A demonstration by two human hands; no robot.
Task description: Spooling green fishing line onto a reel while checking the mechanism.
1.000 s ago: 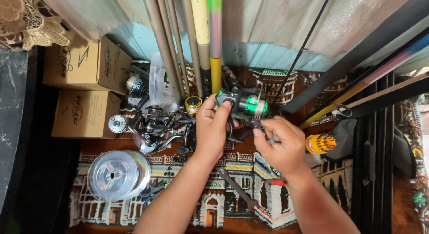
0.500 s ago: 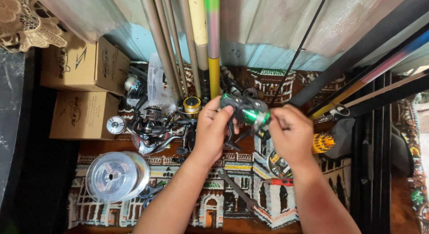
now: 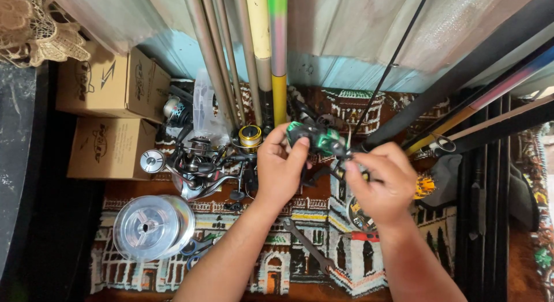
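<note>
Left hand: our left hand [image 3: 280,169] is closed on the green and black fishing reel [image 3: 316,139], thumb on its near face and fingers curled over the far side, so the body stays steady and lifted off the rug
Right hand: our right hand [image 3: 382,184] is pinched shut at the reel's right end, fingertips gathered on a small dark part there; we cannot tell whether it is a handle, a knob or a screw
Reel: it sits between the two hands, held up in front of us, tilted with its green side up, probably so the worked end faces the right fingers
Thin black rod: a slim black rod [image 3: 392,62] slants up and away from just above the reel; we cannot tell whether it is joined to the reel
Left of the left hand: a cluster of spinning reels [image 3: 199,163] lies close by, with a gold-spooled one [image 3: 250,137] nearest the thumb, likely kept within reach
Further left: a clear spool of line [image 3: 151,227] lies flat near the left forearm, and two cardboard boxes [image 3: 109,114] stand beyond it
Below the hands: a spanner [image 3: 306,247] lies on the patterned rug [image 3: 277,273] between our forearms, handy to either hand
Beyond the hands: a bundle of rods [image 3: 254,54] leans upright against the wall, out of the way
Right of the right hand: dark rods [image 3: 490,59] slant off to the far corner
</note>
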